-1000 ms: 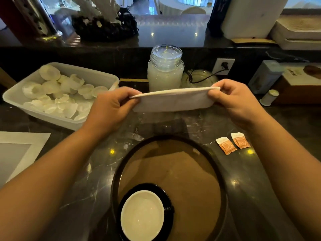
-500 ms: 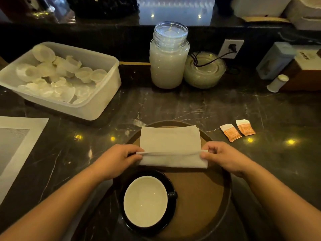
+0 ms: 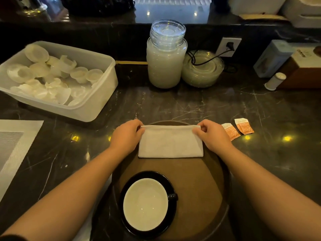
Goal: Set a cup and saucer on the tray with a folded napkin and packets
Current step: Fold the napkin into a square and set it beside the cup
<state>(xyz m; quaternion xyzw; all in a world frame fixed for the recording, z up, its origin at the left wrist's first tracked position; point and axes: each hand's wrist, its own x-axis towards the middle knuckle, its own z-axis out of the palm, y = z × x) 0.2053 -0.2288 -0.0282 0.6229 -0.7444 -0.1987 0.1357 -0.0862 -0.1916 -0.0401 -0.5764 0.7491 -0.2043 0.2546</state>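
A white napkin (image 3: pixel 171 142) lies folded into a rectangle on the far part of the round brown tray (image 3: pixel 199 180). My left hand (image 3: pixel 126 135) pinches its far left corner and my right hand (image 3: pixel 211 134) pinches its far right corner. On the tray's near left stands a black cup with a white inside (image 3: pixel 145 204) on a black saucer (image 3: pixel 171 181), handle to the right. Two orange packets (image 3: pixel 237 128) lie on the dark counter just right of the tray.
A white plastic tub of small lids or cups (image 3: pixel 57 79) sits at the back left. A glass jar (image 3: pixel 165 54) and a glass lid with a black cable (image 3: pixel 202 68) stand behind the tray. A placemat (image 3: pixel 15 143) lies at left; boxes (image 3: pixel 298 66) at right.
The napkin went from held in the air to lying on the tray, and its near half has been folded over to the far edge. Both hands moved forward with it.
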